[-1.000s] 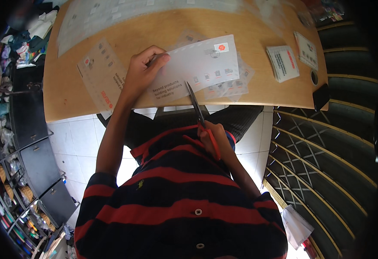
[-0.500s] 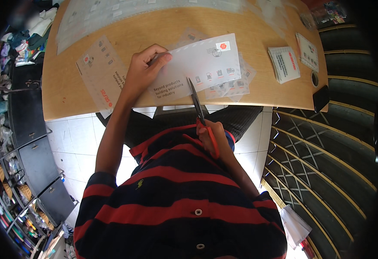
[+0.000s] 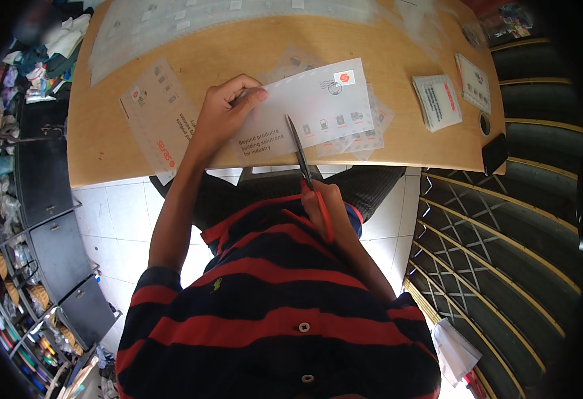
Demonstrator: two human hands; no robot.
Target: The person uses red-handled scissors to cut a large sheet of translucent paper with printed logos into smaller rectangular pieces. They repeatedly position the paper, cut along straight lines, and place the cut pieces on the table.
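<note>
A translucent printed sheet (image 3: 304, 100) with a small red stamp design and grey icons is pinched at its upper left edge by my left hand (image 3: 231, 105), thumb on top. It is raised over the near edge of the table. My right hand (image 3: 323, 205) is closed round the red handles of a pair of scissors (image 3: 300, 154). Their dark blades point up and lie over the sheet's lower middle, between the dark lettering and the icons. Whether the blades are cutting into the sheet cannot be made out.
More printed sheets lie on the wooden table (image 3: 238, 50): one on the left (image 3: 158, 113), others under the held sheet. At the right are a stack of cut pieces (image 3: 436, 103), a smaller pile (image 3: 473, 83) and a black phone-like object (image 3: 495, 154). Shelves stand left, a folding gate right.
The scissors have shifted slightly up and left across the sheet. My left hand and the held sheet sit a little lower in the picture.
</note>
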